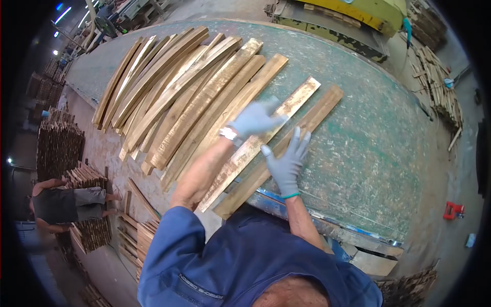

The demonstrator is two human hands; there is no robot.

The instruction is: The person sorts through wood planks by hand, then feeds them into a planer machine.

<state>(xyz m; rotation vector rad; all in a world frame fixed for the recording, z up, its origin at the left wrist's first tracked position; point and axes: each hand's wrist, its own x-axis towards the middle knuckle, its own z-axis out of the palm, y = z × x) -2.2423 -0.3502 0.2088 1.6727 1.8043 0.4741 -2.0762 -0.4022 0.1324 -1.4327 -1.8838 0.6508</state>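
My left hand (254, 120), in a grey glove with a shiny watch at the wrist, is smeared by motion. It is over a pale, rough-faced wooden plank (243, 157); its fingers are too blurred to read. Beside that plank lies a browner wooden plank (322, 105), slanting the same way. My right hand (287, 166), gloved too, has its fingers spread, with the fingertips at this brown plank's right edge. Left of both hands, several loose wooden planks (204, 105) lie side by side, some overlapping, on the worn green tabletop (358, 153).
A yellow-and-green machine (353, 15) stands beyond the table's far edge. At lower left, a person (61, 204) is among stacked wood (59, 143). More wood is piled at right (440, 84), and a red object (453, 210) sits on the floor.
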